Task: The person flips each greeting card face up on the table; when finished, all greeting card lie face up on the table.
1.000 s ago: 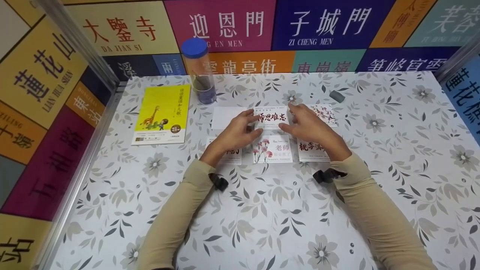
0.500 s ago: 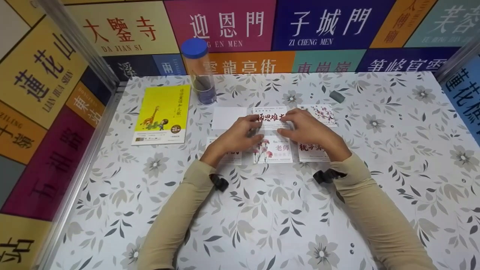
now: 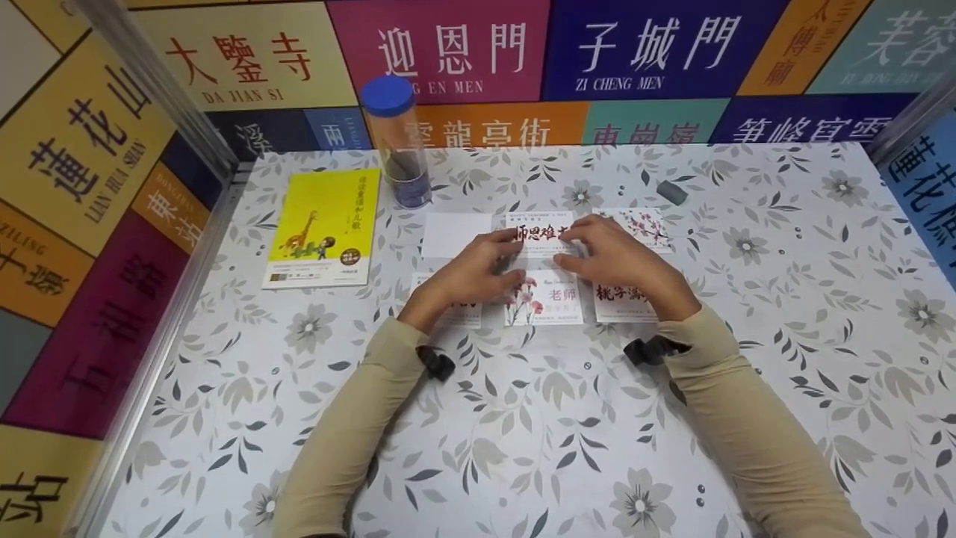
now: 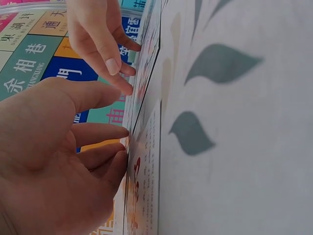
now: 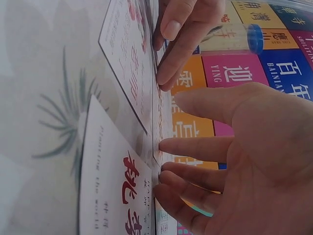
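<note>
Small greeting cards lie in two rows on the table. My left hand is over the left side of the upper middle card, which bears red brush characters; its fingertips reach that card's left edge. On the same card's right side rest the fingertips of my right hand. Both hands have relaxed, lightly bent fingers and grip nothing. Around them lie a blank white card, a blossom card, a carnation card, a lower right card and a lower left card, partly hidden by my left hand.
A yellow book lies at the left. Behind it stands a clear tube with a blue lid. A small dark grey cylinder lies at the back right. Printed wall panels border the flower-patterned table.
My right fingers have come down and inward from the upper middle card's top right corner onto its right side. The left fingers have shifted slightly down. The cards appear to stay in place.
</note>
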Action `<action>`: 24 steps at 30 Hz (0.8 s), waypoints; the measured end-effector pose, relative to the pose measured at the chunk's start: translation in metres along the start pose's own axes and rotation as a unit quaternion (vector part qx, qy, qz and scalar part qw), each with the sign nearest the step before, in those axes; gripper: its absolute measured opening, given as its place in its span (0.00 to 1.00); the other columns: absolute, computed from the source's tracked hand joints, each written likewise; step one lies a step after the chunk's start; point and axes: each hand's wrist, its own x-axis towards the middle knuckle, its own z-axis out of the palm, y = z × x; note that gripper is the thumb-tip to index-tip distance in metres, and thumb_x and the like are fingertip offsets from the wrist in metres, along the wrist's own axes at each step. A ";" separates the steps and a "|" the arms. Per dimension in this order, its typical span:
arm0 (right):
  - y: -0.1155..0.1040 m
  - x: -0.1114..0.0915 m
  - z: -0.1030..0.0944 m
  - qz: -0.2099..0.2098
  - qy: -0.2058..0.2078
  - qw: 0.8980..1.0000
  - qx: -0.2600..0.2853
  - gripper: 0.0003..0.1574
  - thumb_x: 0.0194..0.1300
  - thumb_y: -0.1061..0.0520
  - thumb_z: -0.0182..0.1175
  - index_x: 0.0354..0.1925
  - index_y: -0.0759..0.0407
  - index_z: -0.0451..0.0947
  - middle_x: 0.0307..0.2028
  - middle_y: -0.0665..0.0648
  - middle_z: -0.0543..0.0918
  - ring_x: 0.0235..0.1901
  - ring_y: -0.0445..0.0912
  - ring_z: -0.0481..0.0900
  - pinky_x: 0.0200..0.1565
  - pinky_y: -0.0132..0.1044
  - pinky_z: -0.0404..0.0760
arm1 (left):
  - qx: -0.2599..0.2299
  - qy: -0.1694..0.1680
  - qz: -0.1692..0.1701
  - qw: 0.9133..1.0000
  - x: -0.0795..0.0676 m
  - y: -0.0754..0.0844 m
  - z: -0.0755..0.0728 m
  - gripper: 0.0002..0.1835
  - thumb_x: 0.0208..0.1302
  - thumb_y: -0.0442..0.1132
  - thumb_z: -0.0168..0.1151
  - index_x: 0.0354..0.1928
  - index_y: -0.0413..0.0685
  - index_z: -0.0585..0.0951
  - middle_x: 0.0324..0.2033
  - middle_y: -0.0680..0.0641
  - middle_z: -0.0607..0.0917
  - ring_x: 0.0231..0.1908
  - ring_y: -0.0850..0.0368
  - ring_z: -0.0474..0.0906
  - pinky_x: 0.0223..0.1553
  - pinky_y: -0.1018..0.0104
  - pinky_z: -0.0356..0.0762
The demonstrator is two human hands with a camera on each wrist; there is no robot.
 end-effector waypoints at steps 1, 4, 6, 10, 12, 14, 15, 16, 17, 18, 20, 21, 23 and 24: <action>0.000 0.000 0.000 0.004 0.002 1.000 0.003 0.36 0.77 0.47 0.65 0.73 0.66 0.75 0.71 0.72 0.74 0.69 0.67 0.73 0.73 0.67 0.70 | 0.002 0.000 0.002 1.000 0.000 0.000 0.000 0.31 0.76 0.39 0.63 0.75 0.31 0.73 0.80 0.29 0.66 0.82 0.35 0.61 0.86 0.49 0.54; -0.001 -0.001 0.001 0.016 0.010 1.000 0.010 0.41 0.77 0.46 0.65 0.78 0.64 0.69 0.75 0.71 0.70 0.72 0.67 0.70 0.74 0.69 0.69 | 0.001 0.003 0.005 1.000 0.000 0.001 -0.001 0.31 0.77 0.39 0.63 0.76 0.31 0.72 0.78 0.31 0.70 0.81 0.38 0.65 0.85 0.51 0.57; -0.003 0.000 0.001 0.025 0.019 0.999 0.014 0.44 0.77 0.45 0.65 0.80 0.62 0.66 0.78 0.71 0.66 0.76 0.67 0.65 0.77 0.69 0.65 | -0.005 0.008 0.005 1.000 0.000 0.002 -0.003 0.31 0.78 0.39 0.62 0.76 0.32 0.72 0.76 0.33 0.74 0.79 0.40 0.68 0.84 0.53 0.60; -0.011 0.003 0.006 0.008 0.041 0.999 0.025 0.43 0.77 0.46 0.65 0.80 0.62 0.66 0.79 0.70 0.64 0.80 0.67 0.58 0.81 0.68 0.58 | -0.035 0.026 -0.002 0.999 -0.002 0.003 -0.008 0.30 0.78 0.39 0.63 0.76 0.35 0.72 0.74 0.37 0.77 0.77 0.44 0.73 0.81 0.56 0.67; -0.016 0.005 0.009 -0.012 0.048 0.998 0.036 0.42 0.77 0.47 0.65 0.80 0.63 0.66 0.78 0.70 0.66 0.79 0.66 0.61 0.81 0.66 0.60 | -0.043 0.041 -0.003 0.998 -0.004 0.004 -0.013 0.30 0.78 0.39 0.64 0.76 0.36 0.73 0.74 0.37 0.78 0.75 0.43 0.74 0.78 0.54 0.72; -0.022 0.007 0.012 -0.033 0.050 0.997 0.048 0.42 0.77 0.48 0.66 0.79 0.63 0.67 0.76 0.68 0.69 0.78 0.65 0.64 0.80 0.64 0.63 | -0.043 0.056 -0.004 0.997 -0.008 0.004 -0.019 0.29 0.78 0.39 0.64 0.76 0.36 0.74 0.74 0.37 0.78 0.75 0.42 0.75 0.76 0.51 0.75; -0.025 0.008 0.014 -0.040 0.050 0.997 0.053 0.41 0.77 0.47 0.66 0.78 0.62 0.68 0.76 0.68 0.70 0.78 0.64 0.65 0.80 0.64 0.64 | -0.040 0.062 -0.007 0.997 -0.011 0.003 -0.023 0.29 0.78 0.40 0.64 0.76 0.37 0.74 0.74 0.37 0.78 0.75 0.42 0.75 0.74 0.50 0.77; -0.029 0.009 0.016 -0.045 0.048 0.996 0.057 0.41 0.76 0.47 0.66 0.78 0.62 0.69 0.76 0.67 0.70 0.77 0.63 0.65 0.80 0.63 0.65 | -0.036 0.068 -0.010 0.997 -0.014 0.002 -0.026 0.29 0.78 0.40 0.64 0.76 0.38 0.74 0.74 0.38 0.78 0.74 0.43 0.75 0.73 0.48 0.77; -0.033 0.010 0.018 -0.050 0.046 0.996 0.061 0.41 0.76 0.47 0.66 0.78 0.62 0.69 0.75 0.66 0.71 0.77 0.62 0.66 0.79 0.62 0.65 | -0.030 0.072 -0.016 0.997 -0.018 0.000 -0.030 0.29 0.79 0.41 0.64 0.76 0.39 0.74 0.74 0.38 0.78 0.75 0.43 0.74 0.73 0.47 0.77; -0.037 0.012 0.020 -0.055 0.042 0.996 0.065 0.41 0.76 0.47 0.67 0.78 0.61 0.69 0.75 0.66 0.71 0.77 0.62 0.66 0.79 0.61 0.66 | -0.026 0.075 -0.023 0.997 -0.023 -0.003 -0.033 0.29 0.79 0.41 0.64 0.76 0.39 0.74 0.74 0.38 0.78 0.75 0.44 0.74 0.73 0.47 0.77; -0.044 0.016 0.024 -0.064 0.033 0.995 0.070 0.40 0.76 0.47 0.67 0.78 0.61 0.70 0.76 0.65 0.71 0.77 0.61 0.66 0.80 0.60 0.65 | -0.025 0.080 -0.040 0.996 -0.032 -0.009 -0.038 0.29 0.78 0.41 0.64 0.77 0.40 0.74 0.74 0.39 0.77 0.76 0.44 0.73 0.75 0.47 0.76; -0.048 0.018 0.026 -0.067 0.028 0.995 0.072 0.41 0.76 0.46 0.67 0.78 0.61 0.69 0.76 0.65 0.71 0.78 0.61 0.66 0.80 0.60 0.65 | -0.026 0.082 -0.050 0.995 -0.036 -0.012 -0.041 0.29 0.78 0.42 0.64 0.77 0.41 0.74 0.75 0.39 0.77 0.76 0.44 0.73 0.75 0.47 0.75; -0.056 0.024 0.029 -0.073 0.018 0.994 0.076 0.41 0.76 0.46 0.66 0.78 0.61 0.69 0.77 0.65 0.70 0.78 0.60 0.66 0.81 0.59 0.64 | -0.026 0.089 -0.066 0.993 -0.045 -0.018 -0.046 0.30 0.78 0.42 0.65 0.77 0.41 0.74 0.75 0.39 0.77 0.76 0.43 0.73 0.76 0.47 0.74; -0.059 0.026 0.031 -0.074 0.012 0.994 0.076 0.41 0.77 0.45 0.66 0.78 0.61 0.69 0.77 0.65 0.69 0.79 0.60 0.65 0.81 0.58 0.64 | -0.029 0.093 -0.074 0.993 -0.049 -0.020 -0.048 0.30 0.78 0.42 0.65 0.77 0.41 0.74 0.75 0.38 0.77 0.76 0.42 0.73 0.77 0.47 0.73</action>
